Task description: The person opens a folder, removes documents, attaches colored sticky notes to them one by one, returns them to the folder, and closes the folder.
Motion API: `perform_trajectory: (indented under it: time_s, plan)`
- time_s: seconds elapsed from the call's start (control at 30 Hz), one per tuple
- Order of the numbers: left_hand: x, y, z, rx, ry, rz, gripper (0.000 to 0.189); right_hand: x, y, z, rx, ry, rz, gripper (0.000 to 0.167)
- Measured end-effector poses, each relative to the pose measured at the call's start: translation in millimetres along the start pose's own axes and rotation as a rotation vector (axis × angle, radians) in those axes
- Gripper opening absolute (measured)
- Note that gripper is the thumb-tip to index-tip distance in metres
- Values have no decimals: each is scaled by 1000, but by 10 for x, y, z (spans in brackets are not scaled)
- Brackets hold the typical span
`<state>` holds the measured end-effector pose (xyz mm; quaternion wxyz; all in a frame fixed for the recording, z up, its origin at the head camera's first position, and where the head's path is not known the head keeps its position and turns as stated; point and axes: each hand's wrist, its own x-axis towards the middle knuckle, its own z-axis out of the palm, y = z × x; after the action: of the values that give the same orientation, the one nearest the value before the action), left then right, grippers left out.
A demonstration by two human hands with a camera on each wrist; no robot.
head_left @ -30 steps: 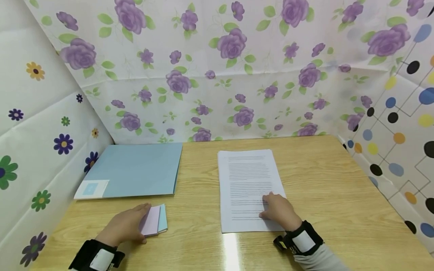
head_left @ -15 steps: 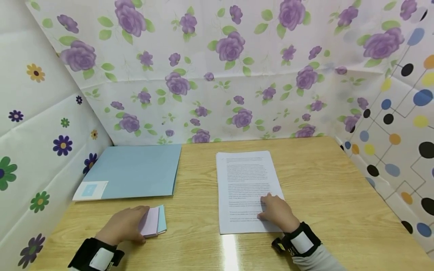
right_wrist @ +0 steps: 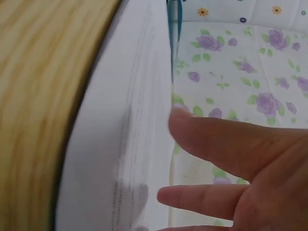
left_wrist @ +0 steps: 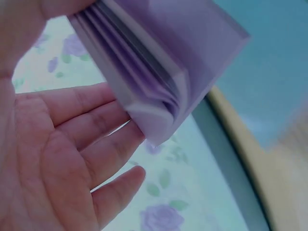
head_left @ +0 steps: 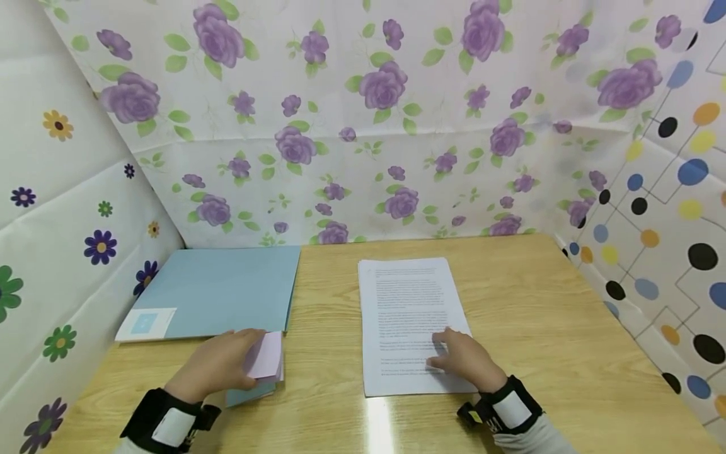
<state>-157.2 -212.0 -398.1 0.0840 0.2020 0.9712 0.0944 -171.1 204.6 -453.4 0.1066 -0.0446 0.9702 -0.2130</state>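
Observation:
My left hand [head_left: 212, 366] pinches a small purple notepad [head_left: 266, 355], raised off the table at the front left. In the left wrist view the purple notepad [left_wrist: 207, 38] has its pages slightly fanned, with the thumb on one side and the fingers on the other. Below it lies a light blue notepad [head_left: 245, 396], partly covered by the hand and the purple one. My right hand [head_left: 467, 358] hovers over or rests on the lower right of a stack of printed paper [head_left: 399, 302]; contact is unclear. In the right wrist view its fingers [right_wrist: 207, 196] extend, apart from the thumb, gripping nothing.
A large blue-grey folder [head_left: 232, 284] with a white label [head_left: 146, 323] lies at the back left of the wooden table [head_left: 510, 296]. Flowered cloth [head_left: 340, 126] walls the back, and more patterned cloth hangs on both sides.
My left hand has lifted the purple notepad and moved it slightly right and up, exposing more of the blue one beneath. My right hand stays over the paper. The head view has shifted slightly.

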Motion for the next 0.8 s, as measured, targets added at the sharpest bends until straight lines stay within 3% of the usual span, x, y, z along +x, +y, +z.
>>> perform_trajectory:
  time_s: [0.17,0.37,0.47,0.6,0.7,0.8]
  plan:
    - [147,208,-46,-77,57,67,83,-52,-64,-3,66,39,-52,54]
    - [427,419,-32,-258,90,142,84,-115,-244,-86,238,41,-147,49]
    - [571,498,15,-383,106,170,85,-127,-323,-128,335,0,-242,48]
    - [743,607,86,-571,111,188,88,-108,-411,-143,522,-118,-351,50]
    - [867,704,126,-672,112,202,90,-88,-503,-140,658,-185,-373,54]
    - [978,806,148,-742,107,211,91,-71,-610,-127,722,-175,-394,54]
